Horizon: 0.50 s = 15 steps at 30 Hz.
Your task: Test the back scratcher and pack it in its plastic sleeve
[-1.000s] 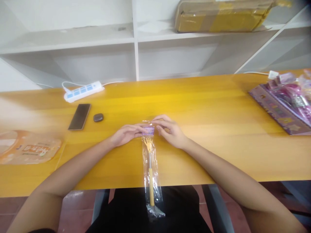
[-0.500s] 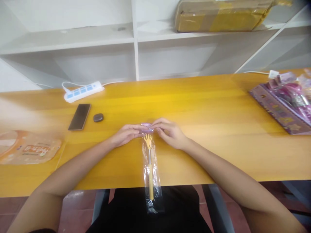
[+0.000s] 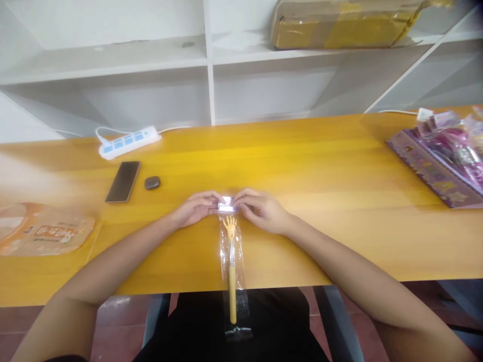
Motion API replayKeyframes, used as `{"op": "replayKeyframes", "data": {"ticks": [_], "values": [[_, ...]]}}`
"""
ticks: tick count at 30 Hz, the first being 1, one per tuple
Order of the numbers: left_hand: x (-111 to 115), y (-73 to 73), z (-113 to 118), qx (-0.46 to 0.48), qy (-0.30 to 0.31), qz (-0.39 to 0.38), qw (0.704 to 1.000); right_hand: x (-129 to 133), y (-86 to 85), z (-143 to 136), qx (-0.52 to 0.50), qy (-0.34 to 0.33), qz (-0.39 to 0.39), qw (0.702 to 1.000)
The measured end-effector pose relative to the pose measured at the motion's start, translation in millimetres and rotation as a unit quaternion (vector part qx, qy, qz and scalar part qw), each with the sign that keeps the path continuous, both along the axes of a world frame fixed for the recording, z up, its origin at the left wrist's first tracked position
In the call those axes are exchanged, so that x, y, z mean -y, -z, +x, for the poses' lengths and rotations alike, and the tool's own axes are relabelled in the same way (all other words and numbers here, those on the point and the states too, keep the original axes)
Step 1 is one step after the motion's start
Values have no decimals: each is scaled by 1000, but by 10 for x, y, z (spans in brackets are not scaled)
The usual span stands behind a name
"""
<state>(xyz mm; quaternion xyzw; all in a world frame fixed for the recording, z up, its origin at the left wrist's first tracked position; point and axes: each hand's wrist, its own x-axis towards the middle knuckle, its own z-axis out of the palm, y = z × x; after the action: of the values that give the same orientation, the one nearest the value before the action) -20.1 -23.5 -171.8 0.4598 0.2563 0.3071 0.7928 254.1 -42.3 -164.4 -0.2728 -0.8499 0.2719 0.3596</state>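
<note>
A back scratcher (image 3: 232,281) with a yellow hand-shaped head, metal shaft and yellow handle lies inside a clear plastic bag (image 3: 241,301). The bag's lower part reaches past the table's front edge, over my lap. At its top is a shiny, pale purple header strip (image 3: 226,205). My left hand (image 3: 196,208) pinches the strip's left end, fingers closed. From the other side my right hand (image 3: 262,208) grips the right end, with thumb and fingertips together.
On the wooden table (image 3: 320,166) lie a phone (image 3: 123,182), a small dark case (image 3: 152,182), a power strip (image 3: 130,143) and an orange plastic bag (image 3: 56,229). A purple box (image 3: 430,168) of packaged items stands right. Behind, a taped carton (image 3: 347,27) rests on white shelves.
The bag with the back scratcher has slid slightly toward me. Its header strip has tilted and now reflects bright light. Both hands have shifted a little while keeping their grip.
</note>
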Motion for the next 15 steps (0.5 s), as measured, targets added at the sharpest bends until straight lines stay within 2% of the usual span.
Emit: {"op": "replayKeyframes", "data": {"ticks": [7,11,15], "values": [[7,-1,7,-26,23,18,999,-7,-28,3,3,-18,11,1000],[21,14,8,-31,10,22,999,7,-45,-1,7,-32,11,999],[41,55,5,-93,-21,80,992,28,-56,-8,13,-64,10,998]]}}
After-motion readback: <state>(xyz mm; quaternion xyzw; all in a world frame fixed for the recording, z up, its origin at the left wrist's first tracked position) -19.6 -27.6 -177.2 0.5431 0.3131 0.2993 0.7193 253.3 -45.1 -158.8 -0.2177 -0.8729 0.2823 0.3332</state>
